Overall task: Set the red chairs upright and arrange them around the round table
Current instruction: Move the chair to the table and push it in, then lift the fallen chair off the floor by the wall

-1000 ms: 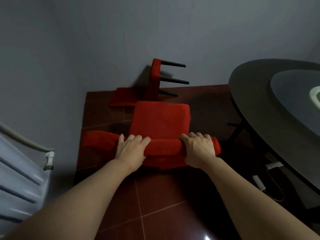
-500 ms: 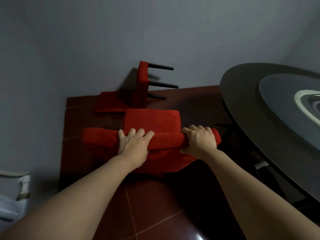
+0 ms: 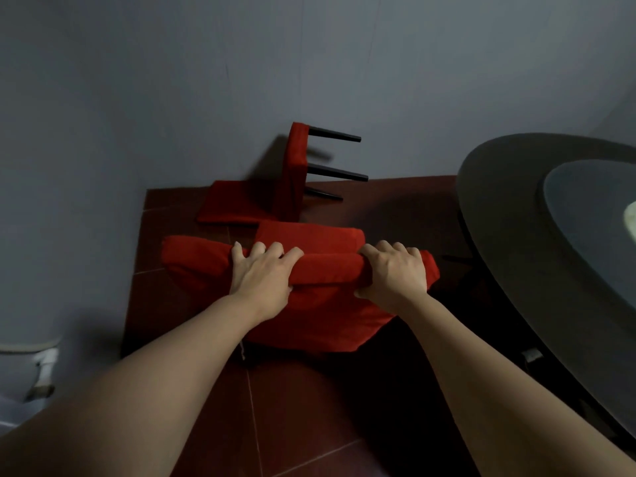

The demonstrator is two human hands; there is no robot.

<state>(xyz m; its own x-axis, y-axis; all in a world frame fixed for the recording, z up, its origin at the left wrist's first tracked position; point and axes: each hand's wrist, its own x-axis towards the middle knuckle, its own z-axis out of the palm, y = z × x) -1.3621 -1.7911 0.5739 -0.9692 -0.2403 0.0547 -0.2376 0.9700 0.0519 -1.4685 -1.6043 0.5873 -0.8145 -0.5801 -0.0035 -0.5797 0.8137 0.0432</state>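
A red fabric-covered chair (image 3: pixel 320 315) stands upright in front of me, seen from behind and above. My left hand (image 3: pixel 261 273) and my right hand (image 3: pixel 395 273) both grip the padded top edge of its backrest, fingers curled over it. Behind it a second red chair (image 3: pixel 292 177) lies tipped on its back against the grey wall, with three dark legs pointing right. The dark round table (image 3: pixel 509 242) fills the right side, close to the held chair's right corner.
A glass turntable (image 3: pixel 585 208) lies on the table top. The grey wall runs close along the left and back. A white fixture (image 3: pixel 31 366) sits at the lower left. Dark red floor tiles (image 3: pixel 303 425) lie below the chair; a white plug and cable (image 3: pixel 531 354) lie under the table's edge.
The held chair's backrest has come nearer and higher in view, and my view has swung a little. Both hands keep the same grip. The tipped chair has not moved.
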